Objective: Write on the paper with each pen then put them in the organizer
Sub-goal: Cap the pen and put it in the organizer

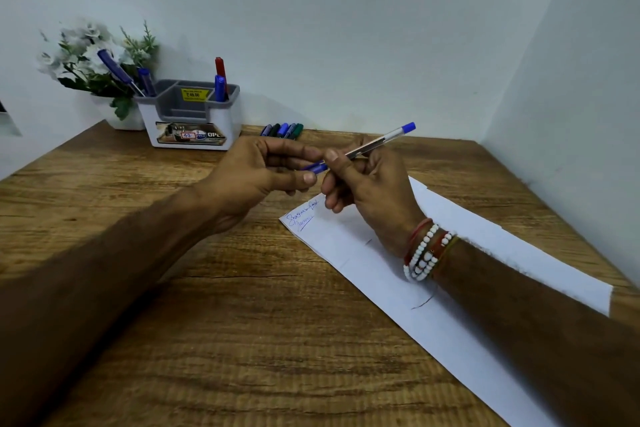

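a: entry one?
b: slim clear plastic ballpoint pen with blue end plug, held in the air above the far end of the long white paper sheet. right hand pinches the barrel mid-length, thumb on top. left hand pinches the blue pen cap at the writing end.
a: handling?
b: judged light, stiff and smooth enough to slip. best held mid-barrel, with the cap moved straight along the axis.
a: destination?
b: grey-and-white plastic desk organizer, at the back of the wooden table, pens standing in its outer compartments. a row of blue and green marker pens lies just beside it.
a: not made out?
b: the nib, covered by cap and fingers. whether the cap is going on or coming off. the blue handwriting, unreadable. the paper's near end, cut off by the frame.
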